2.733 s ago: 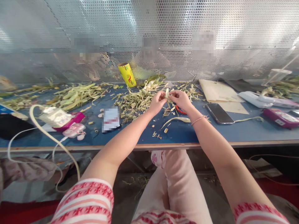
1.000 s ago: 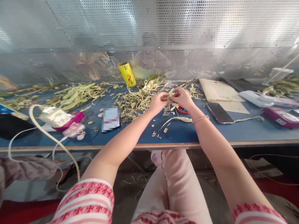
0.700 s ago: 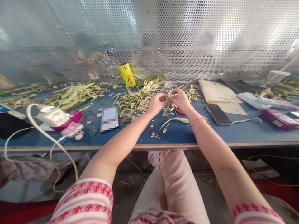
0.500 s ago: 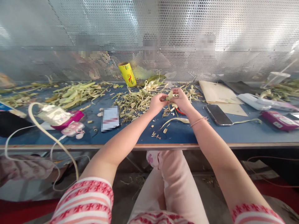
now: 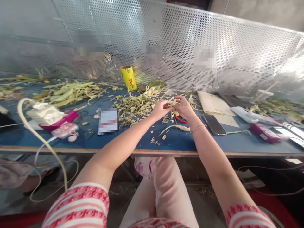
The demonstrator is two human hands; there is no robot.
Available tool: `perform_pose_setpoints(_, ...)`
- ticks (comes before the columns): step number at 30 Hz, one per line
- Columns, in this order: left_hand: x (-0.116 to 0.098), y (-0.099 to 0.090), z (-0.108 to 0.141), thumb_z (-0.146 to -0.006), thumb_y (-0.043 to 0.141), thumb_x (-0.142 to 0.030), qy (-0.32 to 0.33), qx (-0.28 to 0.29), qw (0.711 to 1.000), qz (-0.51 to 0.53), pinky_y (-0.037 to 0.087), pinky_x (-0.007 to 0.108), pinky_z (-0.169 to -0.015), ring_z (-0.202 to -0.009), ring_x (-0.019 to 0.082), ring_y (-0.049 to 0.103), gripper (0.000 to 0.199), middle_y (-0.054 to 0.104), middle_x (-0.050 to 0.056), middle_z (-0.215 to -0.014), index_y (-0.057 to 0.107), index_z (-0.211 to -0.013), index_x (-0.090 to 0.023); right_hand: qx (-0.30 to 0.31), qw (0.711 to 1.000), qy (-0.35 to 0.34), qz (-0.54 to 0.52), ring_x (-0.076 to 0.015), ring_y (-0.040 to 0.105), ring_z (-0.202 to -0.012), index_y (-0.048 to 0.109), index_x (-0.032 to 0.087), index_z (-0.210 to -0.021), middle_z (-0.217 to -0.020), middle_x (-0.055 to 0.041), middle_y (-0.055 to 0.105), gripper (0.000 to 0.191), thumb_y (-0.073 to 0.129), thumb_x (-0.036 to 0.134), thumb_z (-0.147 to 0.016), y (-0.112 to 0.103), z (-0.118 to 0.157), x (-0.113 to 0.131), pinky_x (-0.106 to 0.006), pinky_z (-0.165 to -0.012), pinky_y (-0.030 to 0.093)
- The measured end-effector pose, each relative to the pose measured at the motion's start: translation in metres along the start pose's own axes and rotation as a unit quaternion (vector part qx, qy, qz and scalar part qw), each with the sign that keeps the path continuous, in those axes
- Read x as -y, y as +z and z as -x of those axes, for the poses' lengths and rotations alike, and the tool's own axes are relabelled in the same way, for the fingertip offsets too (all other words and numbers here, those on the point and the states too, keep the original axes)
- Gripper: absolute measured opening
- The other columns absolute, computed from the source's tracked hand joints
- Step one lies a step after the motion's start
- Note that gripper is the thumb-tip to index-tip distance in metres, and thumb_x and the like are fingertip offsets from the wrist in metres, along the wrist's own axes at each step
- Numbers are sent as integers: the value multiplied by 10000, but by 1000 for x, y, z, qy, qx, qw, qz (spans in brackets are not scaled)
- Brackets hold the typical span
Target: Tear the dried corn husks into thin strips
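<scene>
A small pale green leafy piece (image 5: 174, 103) is held between both hands above the blue table. My left hand (image 5: 162, 108) pinches its left side, fingertips together. My right hand (image 5: 183, 107) holds its right side with bent fingers. Just under the right hand lies a red ring-shaped object (image 5: 180, 118), partly covered. A heap of shredded green-yellow plant bits (image 5: 133, 107) spreads to the left of the hands. One long pale strip (image 5: 177, 127) lies below them, near small scraps (image 5: 164, 137).
A yellow tube (image 5: 129, 78) stands behind the heap. Long leaf strips (image 5: 68, 91), a pixelated card (image 5: 108, 121) and a cabled pink device (image 5: 64, 129) are left. A phone (image 5: 214, 124), brown paper (image 5: 213, 103) and a magenta box (image 5: 264, 133) are right. A perforated metal screen (image 5: 175, 41) rises behind.
The camera view has tilted and shifted, so the table items appear further left. Both hands stay together at the leafy piece, with small changes in finger position.
</scene>
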State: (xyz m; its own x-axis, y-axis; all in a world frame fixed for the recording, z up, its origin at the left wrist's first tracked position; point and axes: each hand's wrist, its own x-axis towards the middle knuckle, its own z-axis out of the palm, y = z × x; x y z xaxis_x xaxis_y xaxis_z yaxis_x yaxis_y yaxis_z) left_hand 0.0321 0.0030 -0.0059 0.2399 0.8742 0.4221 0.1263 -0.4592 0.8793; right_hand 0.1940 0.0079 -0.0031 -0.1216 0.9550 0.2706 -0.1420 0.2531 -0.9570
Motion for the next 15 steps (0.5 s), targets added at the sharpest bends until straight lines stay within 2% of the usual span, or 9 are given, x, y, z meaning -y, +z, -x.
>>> perform_pose_setpoints(3, 0, 1, 0, -726, 686, -154, -41, 6, 995, 86, 558, 309, -731, -683, 136, 654, 165, 723, 45, -823, 717, -888, -143, -21, 1000, -8, -5, -84, 593, -719, 493, 265, -983, -966, 35, 514, 559, 777, 176, -509, 1, -2, -2, -253, -641, 537)
perform_pose_setpoints(6, 3, 2, 0, -708, 692, -133, -74, -32, 985, 151, 563, 315, -740, -653, 122, 640, 138, 713, 26, -767, 711, -845, -139, -42, 999, -3, -4, -82, 590, -687, 501, 253, -947, -943, 38, 536, 561, 808, 203, -480, 5, -4, -5, -258, -645, 524)
perform_pose_setpoints(9, 3, 2, 0, -673, 715, -115, -111, -78, 963, 231, 554, 301, -749, -630, 102, 622, 112, 680, -2, -688, 682, -778, -135, -55, 998, -4, 1, -100, 598, -704, 527, 228, -910, -906, 23, 584, 527, 835, 300, -488, 12, -3, -8, -273, -679, 528)
perform_pose_setpoints(12, 0, 1, 1, -642, 740, -104, -130, -98, 943, 290, 544, 286, -766, -632, 88, 620, 130, 656, -22, -657, 650, -730, -138, -39, 999, -15, 13, -108, 580, -689, 550, 209, -854, -789, 12, 602, 449, 787, 483, -590, 19, -2, -10, -268, -685, 525)
perform_pose_setpoints(15, -3, 1, 2, -658, 729, -99, -145, -99, 938, 299, 540, 282, -738, -611, 85, 614, 125, 652, -24, -653, 628, -719, -140, -24, 998, -28, 56, -103, 519, -589, 504, 218, -778, -654, 31, 523, 439, 612, 641, -735, 24, -1, -14, -264, -605, 506)
